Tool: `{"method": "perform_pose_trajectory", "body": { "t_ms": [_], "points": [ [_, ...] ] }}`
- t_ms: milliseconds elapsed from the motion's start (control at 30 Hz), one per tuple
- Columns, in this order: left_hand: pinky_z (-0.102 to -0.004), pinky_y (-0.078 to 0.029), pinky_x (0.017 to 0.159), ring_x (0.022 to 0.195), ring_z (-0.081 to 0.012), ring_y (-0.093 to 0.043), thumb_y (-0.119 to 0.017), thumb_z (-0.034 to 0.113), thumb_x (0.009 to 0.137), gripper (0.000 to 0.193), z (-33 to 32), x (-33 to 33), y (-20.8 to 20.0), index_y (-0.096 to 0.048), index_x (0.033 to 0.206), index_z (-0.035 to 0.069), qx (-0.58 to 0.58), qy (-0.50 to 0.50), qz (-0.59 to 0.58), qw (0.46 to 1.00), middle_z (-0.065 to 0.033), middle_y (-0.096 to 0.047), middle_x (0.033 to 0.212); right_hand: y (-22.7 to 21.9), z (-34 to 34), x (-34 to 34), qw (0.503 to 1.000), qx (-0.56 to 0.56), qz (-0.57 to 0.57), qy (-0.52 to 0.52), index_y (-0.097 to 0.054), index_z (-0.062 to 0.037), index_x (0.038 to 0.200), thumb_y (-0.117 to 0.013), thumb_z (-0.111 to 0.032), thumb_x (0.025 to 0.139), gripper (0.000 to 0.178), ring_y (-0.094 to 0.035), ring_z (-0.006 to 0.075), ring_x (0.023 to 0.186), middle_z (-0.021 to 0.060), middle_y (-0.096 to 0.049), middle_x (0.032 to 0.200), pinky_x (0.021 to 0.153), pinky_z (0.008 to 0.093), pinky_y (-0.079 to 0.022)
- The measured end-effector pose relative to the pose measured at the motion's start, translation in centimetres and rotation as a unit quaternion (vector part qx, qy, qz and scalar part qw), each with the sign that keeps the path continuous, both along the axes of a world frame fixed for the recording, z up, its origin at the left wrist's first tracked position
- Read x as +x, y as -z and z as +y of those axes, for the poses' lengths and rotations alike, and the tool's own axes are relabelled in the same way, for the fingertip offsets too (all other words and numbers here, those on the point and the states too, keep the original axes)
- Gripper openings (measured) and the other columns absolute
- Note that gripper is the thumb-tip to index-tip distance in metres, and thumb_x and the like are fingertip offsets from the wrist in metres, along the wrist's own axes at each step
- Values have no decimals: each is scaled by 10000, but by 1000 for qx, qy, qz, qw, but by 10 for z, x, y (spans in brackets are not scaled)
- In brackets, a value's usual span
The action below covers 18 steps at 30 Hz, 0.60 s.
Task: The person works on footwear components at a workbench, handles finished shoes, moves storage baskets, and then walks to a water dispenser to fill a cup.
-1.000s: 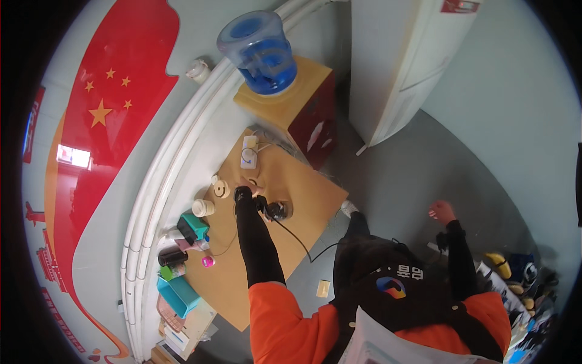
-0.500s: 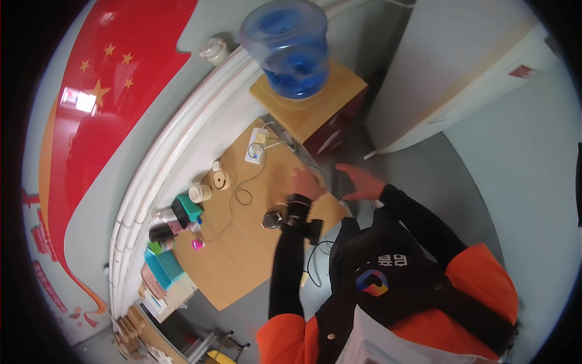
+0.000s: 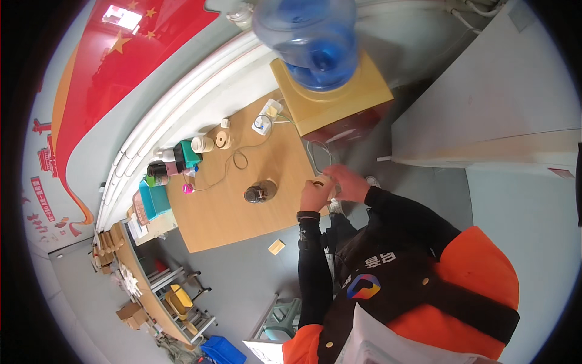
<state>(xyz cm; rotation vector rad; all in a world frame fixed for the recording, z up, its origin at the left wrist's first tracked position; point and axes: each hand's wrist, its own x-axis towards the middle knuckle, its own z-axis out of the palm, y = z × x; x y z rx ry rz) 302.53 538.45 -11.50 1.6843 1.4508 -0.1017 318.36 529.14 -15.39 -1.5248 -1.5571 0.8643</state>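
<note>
Close together over the right edge of the wooden table [image 3: 224, 224], my two hands close around a small pale cup-like thing [image 3: 322, 181] with a dark curved mark on top. My left hand [image 3: 313, 197] wraps it from the left. From the right, my right hand [image 3: 350, 184] reaches over it, and the fingers hide much of its shape. On the table to the left of my hands is a dark see-through bottle [image 3: 260, 192] with a black cap. Farther back are a round beige container [image 3: 223, 140] with a curved slot and a pale lidded cup [image 3: 202, 144].
A power strip [image 3: 267, 117] with a loose grey cable is at the table's back. Beyond it stands a water dispenser [image 3: 333, 106] bearing a big blue bottle [image 3: 309, 42]. Teal bins [image 3: 154, 199] line the left end. A green stool [image 3: 282, 318] stands below.
My hands were apart and blurred; now they meet around the pale cup-like thing. The view has shifted, showing more floor and a shelf at lower left.
</note>
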Motion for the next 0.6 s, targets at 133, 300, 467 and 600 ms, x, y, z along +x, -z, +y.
{"method": "perform_pose_trajectory", "body": {
  "t_ms": [133,300,467,600],
  "points": [
    [-486,-552,923,1081,-432,-680,-856,486,763,809,-23,11,-8,-560,1198,-129,-123,-44,-29,991,-312,-669,1151,4,-12,25,999,20,-22,-41,-498,-87,1410,-891,-201,687,831,-508,365,1327,142,-566,1367,1126,451,-420],
    [-512,-496,1042,1241,-400,-589,-925,261,682,829,-53,38,-26,-517,1367,32,217,204,-49,953,-230,-590,1276,12,-25,44,992,-78,86,-53,-522,-72,1379,-902,-249,678,817,-524,367,1312,153,-576,1363,1118,455,-424],
    [-413,-639,679,859,-324,-749,-778,498,853,690,-34,9,-7,-586,1177,-80,-44,-43,17,998,-236,-694,992,25,-30,30,998,5,0,-55,-497,-74,1405,-906,-262,666,865,-540,369,1288,156,-581,1362,1101,456,-434],
    [-366,-603,603,794,-221,-737,-697,599,908,648,-34,-5,13,-624,1103,-15,-343,-286,-143,883,-138,-703,935,37,-27,40,997,-65,36,15,-477,-72,1425,-906,-258,657,899,-522,362,1312,163,-578,1363,1112,458,-427]
  ]
}}
